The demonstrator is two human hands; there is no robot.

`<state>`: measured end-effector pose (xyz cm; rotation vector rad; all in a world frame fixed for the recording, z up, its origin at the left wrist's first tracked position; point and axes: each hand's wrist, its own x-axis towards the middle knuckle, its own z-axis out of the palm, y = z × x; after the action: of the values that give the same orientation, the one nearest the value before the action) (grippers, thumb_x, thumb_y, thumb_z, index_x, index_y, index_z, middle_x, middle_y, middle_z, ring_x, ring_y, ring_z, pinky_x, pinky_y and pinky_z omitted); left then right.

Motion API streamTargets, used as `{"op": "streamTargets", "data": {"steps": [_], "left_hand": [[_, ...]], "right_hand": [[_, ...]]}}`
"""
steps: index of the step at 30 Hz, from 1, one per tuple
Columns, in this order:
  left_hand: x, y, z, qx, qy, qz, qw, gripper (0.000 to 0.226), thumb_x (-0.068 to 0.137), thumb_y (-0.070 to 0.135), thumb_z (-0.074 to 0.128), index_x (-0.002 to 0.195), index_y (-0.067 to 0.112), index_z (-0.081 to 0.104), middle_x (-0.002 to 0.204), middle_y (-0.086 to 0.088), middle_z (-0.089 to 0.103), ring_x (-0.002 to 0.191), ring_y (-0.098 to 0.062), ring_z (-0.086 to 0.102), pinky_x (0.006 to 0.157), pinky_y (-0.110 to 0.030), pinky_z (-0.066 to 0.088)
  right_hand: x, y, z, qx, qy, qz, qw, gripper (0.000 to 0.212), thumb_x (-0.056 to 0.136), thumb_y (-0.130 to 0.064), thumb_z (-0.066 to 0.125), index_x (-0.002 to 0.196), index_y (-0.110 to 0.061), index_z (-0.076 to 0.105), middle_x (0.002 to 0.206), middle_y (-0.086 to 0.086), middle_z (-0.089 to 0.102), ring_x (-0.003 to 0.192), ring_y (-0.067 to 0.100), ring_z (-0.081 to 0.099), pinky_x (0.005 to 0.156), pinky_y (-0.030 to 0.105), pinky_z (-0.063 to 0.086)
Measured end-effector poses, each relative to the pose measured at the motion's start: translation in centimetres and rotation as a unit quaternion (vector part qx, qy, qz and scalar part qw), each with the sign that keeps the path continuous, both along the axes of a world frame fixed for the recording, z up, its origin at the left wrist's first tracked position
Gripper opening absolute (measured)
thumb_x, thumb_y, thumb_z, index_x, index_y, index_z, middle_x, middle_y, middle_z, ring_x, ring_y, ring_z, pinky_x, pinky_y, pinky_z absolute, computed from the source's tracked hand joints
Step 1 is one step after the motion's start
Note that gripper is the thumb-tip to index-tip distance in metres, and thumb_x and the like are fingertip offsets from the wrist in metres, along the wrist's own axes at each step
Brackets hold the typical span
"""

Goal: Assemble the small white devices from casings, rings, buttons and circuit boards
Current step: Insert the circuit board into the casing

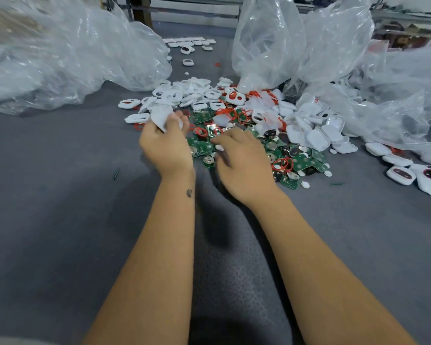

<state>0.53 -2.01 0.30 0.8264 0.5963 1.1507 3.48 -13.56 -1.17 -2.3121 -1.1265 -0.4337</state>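
While both hands work over the parts pile, scene: grey bench (60, 220) seen from the head view, both bare forearms reaching forward.
Bags: big clear plastic bag (60, 58) far left, another clear bag (296, 41) standing upright at back centre-right, more crumpled plastic (396, 108) on the right, lying partly over white parts.
Parts pile: mixed heap mid-bench just beyond the hands.
White casings: front shells with cut-outs (184, 93) heaped at the back left of the pile; closed back shells (316, 135) heaped on the right.
Circuit boards: green boards (301, 161) spread at the front of the pile, touching and overlapping, shiny round metal discs among them.
Rings: red rings (281, 164) scattered over boards and casings.
Buttons: small white oval buttons (305, 184) loose at the pile's near right edge.
Finished devices: a few white devices with dark faces (401, 174) at far right; a row of white units (189, 42) far back.
Left hand (166, 143): raised over the pile's left edge, fingers curled round a white casing (161, 117), blurred.
Right hand (244, 160): palm down over the green boards, fingers loosely bent and blurred; cannot tell whether they hold anything.
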Motion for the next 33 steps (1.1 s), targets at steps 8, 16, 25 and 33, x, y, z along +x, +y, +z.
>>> {"op": "streamTargets", "data": {"steps": [8, 16, 25, 33], "left_hand": [[-1.5, 2.1, 0.2, -0.088, -0.055, 0.121, 0.987, 0.017, 0.085, -0.014, 0.042, 0.092, -0.014, 0.057, 0.073, -0.012, 0.057, 0.056, -0.013, 0.054, 0.064, -0.027, 0.055], [-1.1, 1.9, 0.1, -0.114, -0.027, 0.075, 0.99, 0.027, 0.087, -0.011, 0.042, 0.107, -0.018, 0.06, 0.077, -0.013, 0.062, 0.063, -0.014, 0.061, 0.067, -0.026, 0.058], [0.1, -0.8, 0.3, -0.017, 0.056, -0.115, 0.992, 0.023, 0.085, -0.001, 0.054, 0.076, 0.018, 0.064, 0.079, 0.001, 0.072, 0.069, -0.008, 0.06, 0.057, -0.02, 0.047], [0.7, -4.3, 0.1, 0.005, 0.079, -0.273, 0.959, 0.01, 0.093, 0.001, 0.057, 0.09, 0.008, 0.064, 0.096, -0.014, 0.067, 0.085, -0.021, 0.067, 0.068, -0.026, 0.059]], "right_hand": [[0.2, 6.1, -0.5, -0.186, 0.005, 0.106, 0.977, 0.043, 0.103, -0.03, 0.038, 0.146, -0.034, 0.038, 0.154, -0.008, 0.035, 0.144, 0.017, 0.023, 0.11, 0.034, 0.014], [0.9, 3.7, 0.9, -0.107, 0.039, 0.076, 0.991, 0.028, 0.087, -0.024, 0.061, 0.114, -0.03, 0.063, 0.113, -0.003, 0.056, 0.118, 0.022, 0.037, 0.099, 0.032, 0.022], [1.4, -2.9, 1.9, 0.211, 0.317, 0.053, 0.923, 0.03, 0.079, 0.006, 0.068, 0.089, -0.022, 0.066, 0.074, -0.006, 0.049, 0.064, 0.005, 0.045, 0.065, 0.015, 0.044], [2.4, -5.3, 2.0, 0.423, 0.417, 0.087, 0.8, 0.031, 0.081, 0.011, 0.063, 0.101, -0.013, 0.067, 0.083, 0.007, 0.06, 0.078, 0.024, 0.054, 0.075, 0.03, 0.051]]}}
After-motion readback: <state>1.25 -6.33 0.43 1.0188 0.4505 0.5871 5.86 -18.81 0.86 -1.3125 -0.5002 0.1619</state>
